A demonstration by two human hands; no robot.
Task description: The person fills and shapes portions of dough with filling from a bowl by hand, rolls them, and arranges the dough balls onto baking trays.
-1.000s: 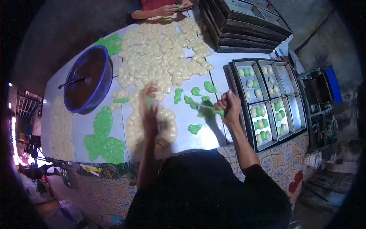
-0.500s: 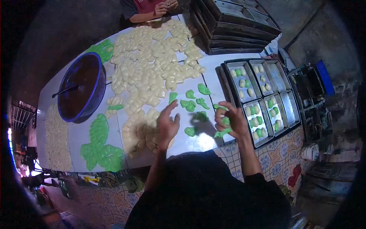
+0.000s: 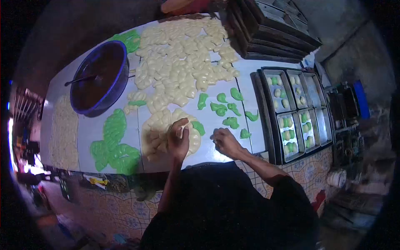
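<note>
My left hand (image 3: 178,138) rests on a heap of pale cream dough pieces (image 3: 160,131) at the near edge of the table, fingers pinching one piece. A green dough piece (image 3: 198,127) lies on that heap by my fingertips. My right hand (image 3: 225,141) lies on the bare white table top (image 3: 216,154) just right of the heap, fingers curled; nothing shows in it. Small green dough pieces (image 3: 225,109) are scattered beyond it.
A blue bowl (image 3: 100,79) of dark filling with a spoon stands far left. Cream dough pieces (image 3: 183,54) cover the table's middle, green dough (image 3: 112,143) lies near left. Metal trays (image 3: 296,112) with dough balls sit right, stacked trays (image 3: 271,29) behind. Another person's arm (image 3: 183,5) shows at the far end.
Both hands have come down from mid-air to the table. The right hand has let go of the green dough strip it held; the left hand now presses on the cream heap.
</note>
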